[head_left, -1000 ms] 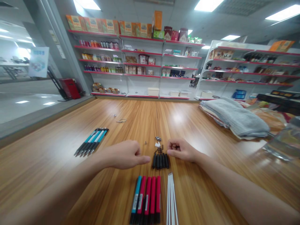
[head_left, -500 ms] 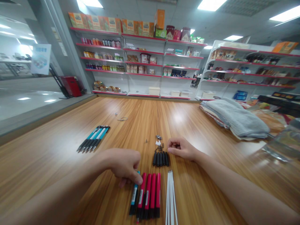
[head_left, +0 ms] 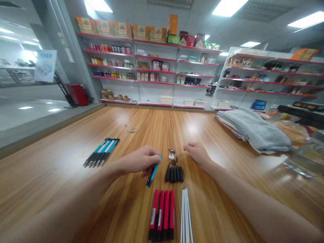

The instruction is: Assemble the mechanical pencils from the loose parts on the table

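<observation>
My left hand is closed on a blue pen barrel, lifted just above the wooden table, its dark tip pointing down toward me. Below it lies a row of red pen barrels, and beside those several white refills. My right hand rests on the table with fingers curled, just right of a small heap of white and metal parts. A row of black pen grips lies between my two hands.
Several finished blue pens lie in a row to the left. A folded striped cloth sits on a stack at the right. A small ring and wire lie farther back. Store shelves with goods line the far wall.
My left hand reached down to the blue barrel beside the red ones, gripped it and lifted it up toward the black grips. My right hand shifted slightly away.
</observation>
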